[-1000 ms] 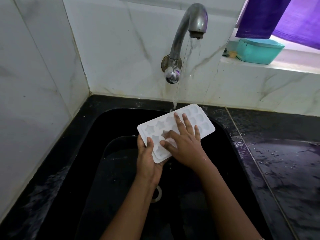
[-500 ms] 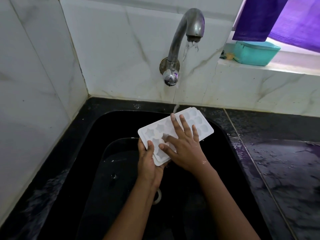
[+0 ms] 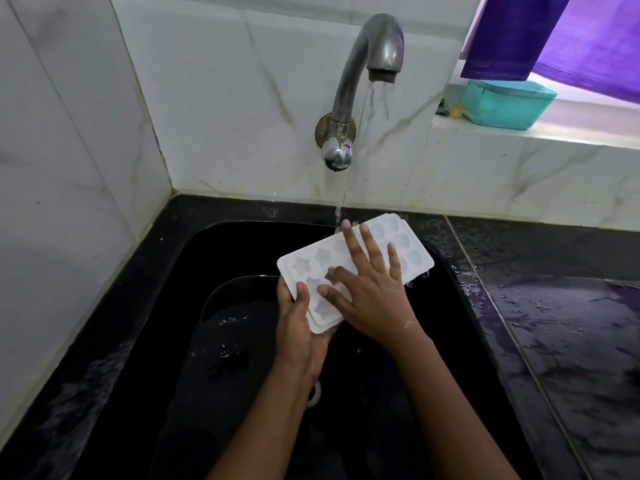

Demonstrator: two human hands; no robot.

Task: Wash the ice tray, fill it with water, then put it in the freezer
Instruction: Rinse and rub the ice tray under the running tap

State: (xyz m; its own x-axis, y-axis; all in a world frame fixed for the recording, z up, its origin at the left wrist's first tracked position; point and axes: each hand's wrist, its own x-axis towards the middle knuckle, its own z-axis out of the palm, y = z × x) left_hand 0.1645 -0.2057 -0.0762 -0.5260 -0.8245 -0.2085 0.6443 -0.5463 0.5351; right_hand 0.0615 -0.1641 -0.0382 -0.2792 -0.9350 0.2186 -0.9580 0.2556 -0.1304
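A white ice tray (image 3: 414, 249) with star and shell shaped cups is held tilted over the black sink (image 3: 214, 258). My left hand (image 3: 299, 327) grips its near left end, thumb on top. On top of the tray's cups my right hand (image 3: 370, 289) lies flat with the fingers spread. Water runs from the metal tap (image 3: 367, 64) in a thin stream and lands at the tray's far edge, by my fingertips.
Marble tile walls close the left and back. Wet black counter (image 3: 561, 327) extends to the right. A teal plastic box (image 3: 505, 103) sits on the window ledge under purple cloth (image 3: 561, 36). The sink drain (image 3: 315, 393) shows below my left wrist.
My right hand has slid up along the tray, its fingertips now at the far edge under the stream. The left hand keeps the same hold.
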